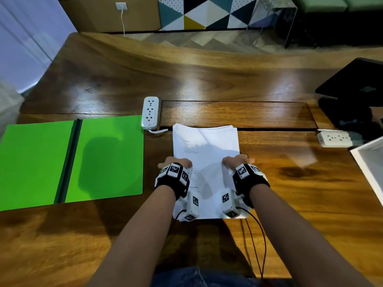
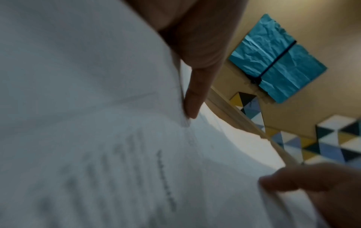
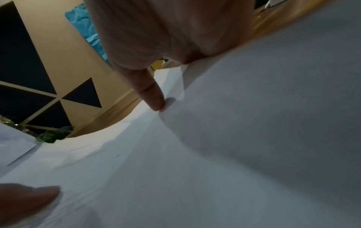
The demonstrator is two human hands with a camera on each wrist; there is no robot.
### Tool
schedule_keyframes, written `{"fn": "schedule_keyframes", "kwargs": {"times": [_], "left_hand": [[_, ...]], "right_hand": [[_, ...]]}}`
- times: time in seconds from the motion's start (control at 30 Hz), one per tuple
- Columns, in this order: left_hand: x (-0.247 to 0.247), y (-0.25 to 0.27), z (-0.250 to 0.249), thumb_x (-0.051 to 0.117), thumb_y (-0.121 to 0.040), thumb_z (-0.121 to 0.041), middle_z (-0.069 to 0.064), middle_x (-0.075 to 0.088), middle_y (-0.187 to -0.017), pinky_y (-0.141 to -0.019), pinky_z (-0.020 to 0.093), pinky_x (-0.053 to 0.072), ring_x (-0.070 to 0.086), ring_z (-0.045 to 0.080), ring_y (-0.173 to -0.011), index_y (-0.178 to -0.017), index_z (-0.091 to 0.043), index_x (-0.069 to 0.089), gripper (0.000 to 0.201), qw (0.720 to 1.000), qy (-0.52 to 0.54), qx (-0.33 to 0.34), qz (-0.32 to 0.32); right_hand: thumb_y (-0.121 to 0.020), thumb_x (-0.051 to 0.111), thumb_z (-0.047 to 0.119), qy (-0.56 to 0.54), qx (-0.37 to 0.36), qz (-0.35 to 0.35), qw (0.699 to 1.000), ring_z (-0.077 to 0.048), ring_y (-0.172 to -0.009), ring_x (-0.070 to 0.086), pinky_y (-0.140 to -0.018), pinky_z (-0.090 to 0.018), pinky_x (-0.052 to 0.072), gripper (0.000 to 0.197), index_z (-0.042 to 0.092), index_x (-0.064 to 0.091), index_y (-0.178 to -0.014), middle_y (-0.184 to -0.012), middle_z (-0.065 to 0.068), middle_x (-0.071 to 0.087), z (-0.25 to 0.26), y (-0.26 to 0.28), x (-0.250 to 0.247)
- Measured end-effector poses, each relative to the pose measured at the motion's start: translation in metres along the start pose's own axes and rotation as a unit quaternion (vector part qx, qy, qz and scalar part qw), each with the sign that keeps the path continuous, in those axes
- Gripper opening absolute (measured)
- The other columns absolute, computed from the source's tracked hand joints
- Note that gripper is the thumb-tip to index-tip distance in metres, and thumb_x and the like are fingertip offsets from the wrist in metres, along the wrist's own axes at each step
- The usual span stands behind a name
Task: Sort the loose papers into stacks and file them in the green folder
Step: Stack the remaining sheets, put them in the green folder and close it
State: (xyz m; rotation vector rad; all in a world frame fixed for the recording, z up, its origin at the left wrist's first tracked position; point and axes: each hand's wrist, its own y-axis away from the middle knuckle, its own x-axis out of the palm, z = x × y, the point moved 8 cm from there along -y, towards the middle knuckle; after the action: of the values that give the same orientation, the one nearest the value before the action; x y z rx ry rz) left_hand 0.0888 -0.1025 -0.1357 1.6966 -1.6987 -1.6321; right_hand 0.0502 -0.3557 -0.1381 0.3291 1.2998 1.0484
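Note:
A stack of white printed papers (image 1: 207, 146) lies on the wooden table in front of me. My left hand (image 1: 176, 163) holds its left edge and my right hand (image 1: 236, 161) its right edge, thumbs on the top sheet. In the left wrist view a finger (image 2: 193, 100) and the thumb (image 2: 289, 180) pinch the paper (image 2: 97, 138). The right wrist view shows the index finger (image 3: 154, 95) and the thumb (image 3: 29, 195) on the bowed top sheet (image 3: 215, 169). The green folder (image 1: 107, 154) lies open and flat to the left of the stack, apart from it.
A white power strip (image 1: 150, 112) sits between the folder and the stack at their far end. A second strip (image 1: 335, 138), a black device (image 1: 356, 85) and the corner of a white tray (image 1: 371, 162) stand at the right.

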Motion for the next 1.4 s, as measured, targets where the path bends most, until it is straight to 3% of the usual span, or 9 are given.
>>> {"fn": "schedule_keyframes", "kwargs": {"times": [0.1,0.33,0.47,0.57,0.63,0.83,1.07,1.27,1.4], "left_hand": [[0.001,-0.002,-0.01,0.074,-0.075,-0.023,0.015,0.044,-0.143,-0.105,0.041,0.042,0.049,0.033,-0.126,-0.142,-0.004,0.029,0.083,0.999,0.042,0.02,0.017],[-0.005,0.014,-0.027,0.07,-0.077,0.004,0.021,0.066,-0.117,-0.088,0.037,0.05,0.063,0.027,-0.093,-0.118,0.002,0.062,0.041,0.962,0.18,0.184,0.093],[-0.035,0.037,-0.047,0.068,-0.079,0.003,0.012,0.066,-0.09,-0.078,0.028,0.054,0.062,0.022,-0.079,-0.107,-0.002,0.061,0.029,0.919,0.234,0.312,0.064],[-0.06,0.063,-0.067,0.068,-0.08,0.0,-0.003,0.048,-0.062,-0.046,0.01,0.036,0.043,-0.001,-0.051,-0.079,-0.008,0.051,0.018,0.887,0.223,0.403,-0.037],[-0.069,0.073,-0.073,0.068,-0.078,0.003,-0.005,0.053,-0.063,-0.048,0.01,0.038,0.049,-0.007,-0.048,-0.077,-0.011,0.056,0.019,0.855,0.279,0.432,-0.06],[-0.088,0.078,-0.069,0.084,-0.062,-0.006,-0.003,0.063,-0.101,-0.07,0.021,0.056,0.063,-0.003,-0.083,-0.117,-0.011,0.048,0.066,0.805,0.368,0.461,-0.052],[-0.11,0.102,-0.092,0.089,-0.047,-0.046,0.008,0.056,-0.11,-0.086,0.036,0.052,0.058,0.022,-0.1,-0.115,-0.024,0.041,0.086,0.74,0.438,0.509,0.031],[-0.128,0.118,-0.111,0.076,-0.044,-0.069,-0.008,0.052,-0.074,-0.051,0.004,0.039,0.05,-0.009,-0.053,-0.081,-0.022,0.048,0.066,0.755,0.472,0.451,-0.053],[-0.126,0.114,-0.113,0.074,-0.068,-0.051,-0.007,0.058,-0.078,-0.058,0.02,0.044,0.055,0.008,-0.067,-0.079,-0.018,0.053,0.04,0.803,0.481,0.34,-0.094]], "right_hand": [[-0.078,0.056,0.025,-0.058,-0.027,0.015,0.998,-0.038,-0.115,0.05,-0.086,-0.042,0.047,0.073,0.004,0.026,-0.141,-0.135,-0.017,0.036,0.001,0.001,-0.002],[-0.082,0.063,0.004,-0.213,-0.087,0.058,0.972,-0.025,-0.088,0.054,-0.072,-0.028,0.044,0.043,-0.008,0.054,-0.122,-0.1,-0.014,0.058,0.012,0.008,-0.015],[-0.079,0.066,-0.004,-0.355,-0.189,0.069,0.913,-0.028,-0.079,0.064,-0.091,-0.048,0.05,0.02,0.005,0.066,-0.097,-0.078,-0.003,0.073,0.025,0.017,-0.039],[-0.084,0.062,0.0,-0.361,-0.301,0.036,0.882,-0.027,-0.107,0.062,-0.097,-0.044,0.045,0.039,0.013,0.058,-0.12,-0.11,0.001,0.07,0.053,0.046,-0.065],[-0.085,0.061,0.002,-0.377,-0.36,0.013,0.853,-0.026,-0.118,0.058,-0.099,-0.043,0.045,0.045,0.013,0.053,-0.127,-0.125,-0.005,0.063,0.065,0.065,-0.076],[-0.075,0.072,0.004,-0.392,-0.405,-0.01,0.826,-0.02,-0.115,0.055,-0.098,-0.041,0.047,0.061,0.026,0.042,-0.123,-0.119,0.001,0.059,0.061,0.093,-0.076],[-0.067,0.072,0.004,-0.45,-0.497,-0.032,0.742,-0.003,-0.103,0.057,-0.089,-0.021,0.049,0.075,0.019,0.034,-0.13,-0.118,-0.001,0.051,0.085,0.134,-0.103],[-0.071,0.07,0.02,-0.299,-0.615,-0.233,0.692,-0.009,-0.109,0.045,-0.097,-0.03,0.045,0.08,0.016,0.028,-0.14,-0.118,-0.011,0.043,0.101,0.17,-0.129],[-0.083,0.068,0.024,-0.178,-0.645,-0.322,0.669,-0.005,-0.109,0.042,-0.093,-0.005,0.035,0.048,0.017,0.054,-0.128,-0.119,-0.014,0.043,0.103,0.182,-0.127]]}}
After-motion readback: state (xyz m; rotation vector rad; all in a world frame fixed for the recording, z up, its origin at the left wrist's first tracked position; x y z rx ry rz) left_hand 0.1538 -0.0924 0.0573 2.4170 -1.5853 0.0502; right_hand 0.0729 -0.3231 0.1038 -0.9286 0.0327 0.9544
